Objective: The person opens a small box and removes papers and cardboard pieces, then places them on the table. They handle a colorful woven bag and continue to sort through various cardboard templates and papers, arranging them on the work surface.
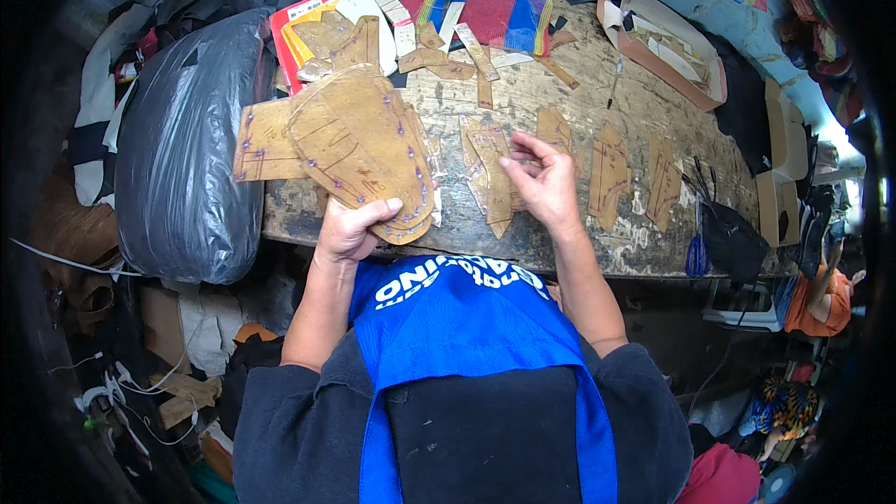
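Note:
My left hand (353, 227) grips a stack of brown pattern pieces (359, 135) near its lower edge, thumb on top. The top piece is large and rounded, with pen marks and a row of purplish dots along its side; a squarer part juts out to the left. My right hand (541, 177) hovers over the table beside a narrow, pointed pattern piece (490, 182), fingers loosely curved with a gap between thumb and forefinger. Nothing shows between them. Behind that hand lies another brown piece (554, 126), partly covered. Farther right are two more cut pieces (609, 177) (663, 185).
The worn wooden table (560, 252) carries a heap of brown scraps (439, 63) at the back, beside a striped woven bag (485, 0). An open box of pieces (667, 47) stands back right, near a pen (615, 84). A black plastic-wrapped bundle (187, 149) stands at left.

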A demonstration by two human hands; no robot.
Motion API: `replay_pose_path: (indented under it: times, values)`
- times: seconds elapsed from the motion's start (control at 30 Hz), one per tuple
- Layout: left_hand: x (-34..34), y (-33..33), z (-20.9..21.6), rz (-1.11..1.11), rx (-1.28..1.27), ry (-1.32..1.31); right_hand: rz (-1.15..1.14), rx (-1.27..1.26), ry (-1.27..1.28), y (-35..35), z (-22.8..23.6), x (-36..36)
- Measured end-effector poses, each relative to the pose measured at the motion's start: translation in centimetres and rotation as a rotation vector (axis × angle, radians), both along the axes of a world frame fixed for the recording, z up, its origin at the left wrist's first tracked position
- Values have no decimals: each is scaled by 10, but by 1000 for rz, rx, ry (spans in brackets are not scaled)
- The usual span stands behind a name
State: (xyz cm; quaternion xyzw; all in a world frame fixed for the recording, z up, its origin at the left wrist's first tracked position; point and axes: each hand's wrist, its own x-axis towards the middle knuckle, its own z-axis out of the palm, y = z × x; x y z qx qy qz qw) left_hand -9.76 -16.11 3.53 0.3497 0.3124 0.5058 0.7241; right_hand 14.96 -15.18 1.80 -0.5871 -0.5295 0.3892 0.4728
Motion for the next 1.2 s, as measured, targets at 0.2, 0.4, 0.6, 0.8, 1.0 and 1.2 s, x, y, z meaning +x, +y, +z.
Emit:
replay_pose_path:
  times: [0.2,0.4,0.6,0.8,1.0,1.2]
  values:
    - [4,-4,-8,-59,-60,-100,236,122,201,7,28,-30]
    - [-20,-3,-18,67,-4,-34,2,-156,-232,32,19,4]
    - [-23,-2,-15,130,-3,-81,17,-286,-682,16,-23,-5]
    - [-21,0,-12,107,-20,-88,-67,-161,-670,15,-37,-8]
    - [-26,6,-17,105,-44,-100,198,-281,-228,65,-31,-2]
    - [-24,15,-17,84,-62,-104,-5,229,-329,158,33,-33]
